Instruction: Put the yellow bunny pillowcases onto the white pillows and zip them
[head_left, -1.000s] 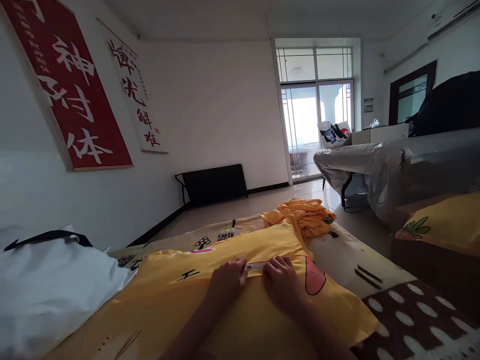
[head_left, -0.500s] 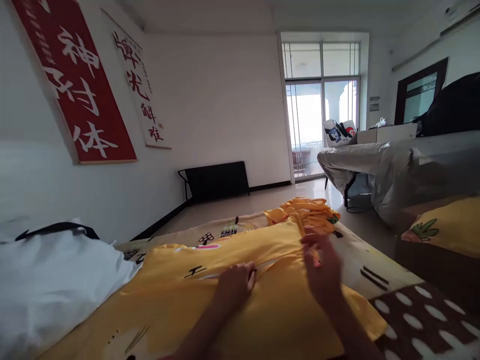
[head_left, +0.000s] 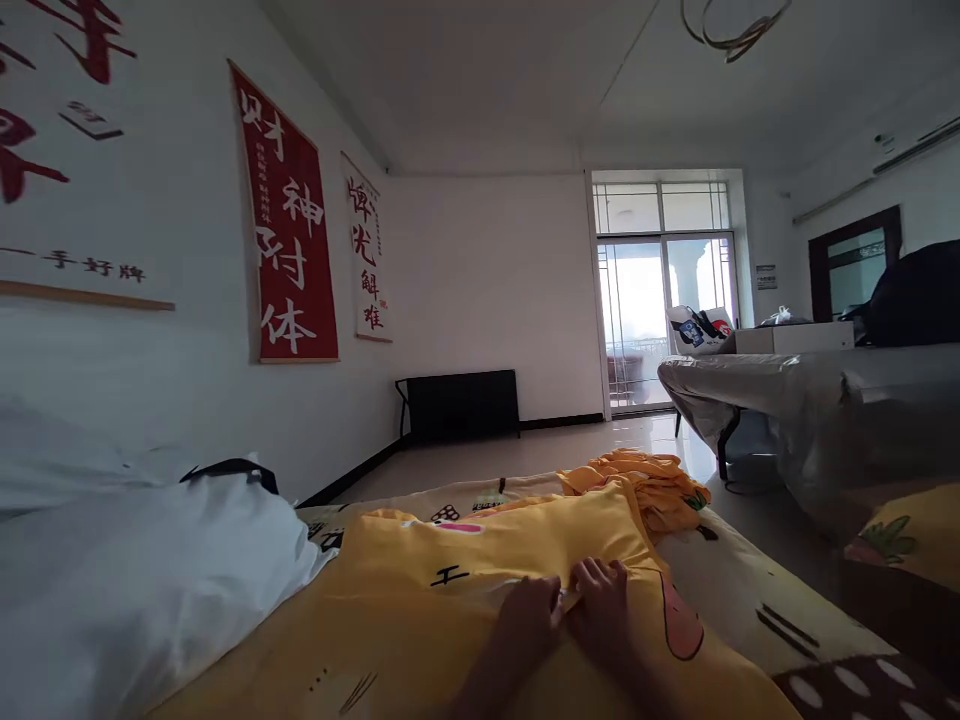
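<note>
A yellow pillow (head_left: 420, 610) with printed marks lies before me on a patterned bedspread (head_left: 739, 575). My left hand (head_left: 531, 612) is closed on the pillow's fabric at a seam near the middle. Right beside it, my right hand (head_left: 600, 600) has its fingers curled on the same fabric. The fingertips of both hands nearly meet, and a small pale strip shows between them. Past the pillow's far right corner sits a crumpled orange cloth (head_left: 664, 490).
White bags or bedding (head_left: 172, 570) with a black strap are on the left. A plastic-covered table (head_left: 750, 385) carrying a box stands at the back right. Another yellow pillow (head_left: 919, 530) is at the right edge. A black panel (head_left: 461, 405) leans by the wall.
My right hand has moved left and down from the pillow's right side to beside my left hand. The camera view has tilted up and shifted left.
</note>
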